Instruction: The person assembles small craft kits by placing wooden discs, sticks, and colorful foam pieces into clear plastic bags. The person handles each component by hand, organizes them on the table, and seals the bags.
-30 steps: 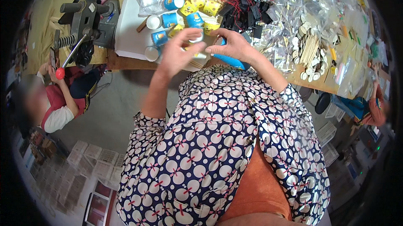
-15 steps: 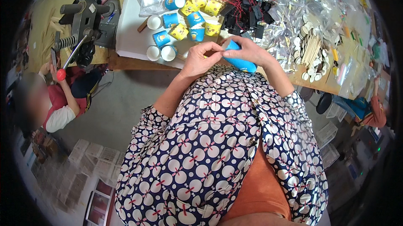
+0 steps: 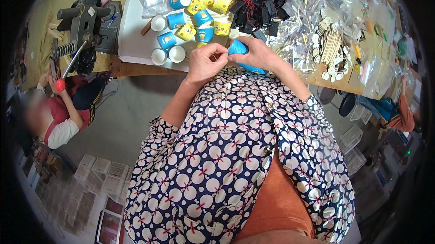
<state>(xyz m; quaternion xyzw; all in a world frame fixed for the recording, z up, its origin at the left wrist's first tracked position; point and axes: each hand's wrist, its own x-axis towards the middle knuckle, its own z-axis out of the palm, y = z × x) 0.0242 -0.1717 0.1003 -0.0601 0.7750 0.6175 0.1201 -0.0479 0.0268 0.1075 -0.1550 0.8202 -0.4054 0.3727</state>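
Close to my body, at the table's front edge, my right hand [image 3: 257,53] is wrapped round a bright blue thing [image 3: 238,48]. Its kind is unclear; part of it pokes up past the thumb and the rest runs below the palm. My left hand [image 3: 206,64] is just left of it, thumb and fingertips pressed together in a pinch. Whatever those fingertips hold is too small to make out. Beyond the left hand, blue paper cups [image 3: 166,40], yellow paper cups [image 3: 185,32] and white-mouthed cups [image 3: 159,56] lie about a white tray [image 3: 131,40].
A hand-lever press [image 3: 86,28] with a red knob stands at left. Black boxes with red wires [image 3: 256,8] are heaped at the back. Wooden sticks [image 3: 332,51], pale discs and plastic bags cover the right side. One person [image 3: 59,112] sits at left, another [image 3: 398,110] at far right.
The whole scene has shifted slightly left in view. The blue thing has turned in my right hand, and my left fingertips have drawn a little away from it.
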